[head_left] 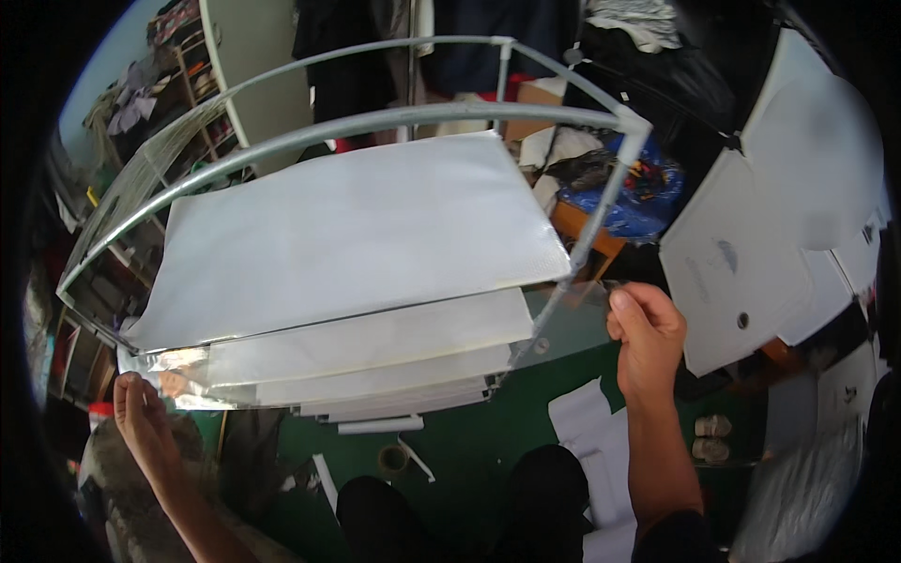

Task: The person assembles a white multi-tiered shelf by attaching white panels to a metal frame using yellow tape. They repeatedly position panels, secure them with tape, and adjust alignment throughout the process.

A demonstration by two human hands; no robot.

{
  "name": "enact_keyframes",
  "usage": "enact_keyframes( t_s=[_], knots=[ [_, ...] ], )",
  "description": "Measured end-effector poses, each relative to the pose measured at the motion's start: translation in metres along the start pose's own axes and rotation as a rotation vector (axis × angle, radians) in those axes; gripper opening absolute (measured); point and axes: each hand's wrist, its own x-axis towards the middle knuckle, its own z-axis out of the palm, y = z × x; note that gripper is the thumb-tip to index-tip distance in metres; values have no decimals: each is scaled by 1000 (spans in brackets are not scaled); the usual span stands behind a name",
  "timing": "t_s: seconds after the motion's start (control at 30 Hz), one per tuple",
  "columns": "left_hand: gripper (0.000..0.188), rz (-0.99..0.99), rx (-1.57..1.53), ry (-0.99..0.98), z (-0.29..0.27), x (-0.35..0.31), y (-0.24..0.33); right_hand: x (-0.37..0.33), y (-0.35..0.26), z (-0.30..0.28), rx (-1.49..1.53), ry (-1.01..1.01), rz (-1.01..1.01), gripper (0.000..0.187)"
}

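A clear plastic sheet point(577, 322) stretches between my two hands across the front of a metal-framed rack. My left hand point(143, 418) pinches its left end, close to the rack's front left corner. At the other end, my right hand point(646, 328) is closed on the sheet's upper right corner, just outside the rack's right post. Glare shows on the film near my left hand. Behind and above it lies the rack's white top shelf point(357, 235), with several white tiers stacked below. The grey tube frame point(413, 114) curves around the back and sides.
White sheets point(601, 469) lie on the green floor at right, and a tape roll point(393, 458) sits near my feet. White panels point(737, 263) lean at the right. A blue plastic bag point(648, 197) is behind the rack, and a cluttered shelf point(199, 70) stands far left.
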Motion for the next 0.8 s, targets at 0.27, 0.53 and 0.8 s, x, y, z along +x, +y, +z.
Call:
enact_keyframes(
  t_s=[0.27, 0.53, 0.8],
  knots=[
    [10, -201, 234, 22, 52, -6, 49, -11, -34, -21, -78, 126, 217, 14],
    [11, -497, 369, 19, 51, 18, 94, -10, -77, 16, -216, 42, 466, 17],
    [12, -701, 365, 63, 51, 58, 102, -4, -117, 41, -284, 115, 690, 30]
  ],
)
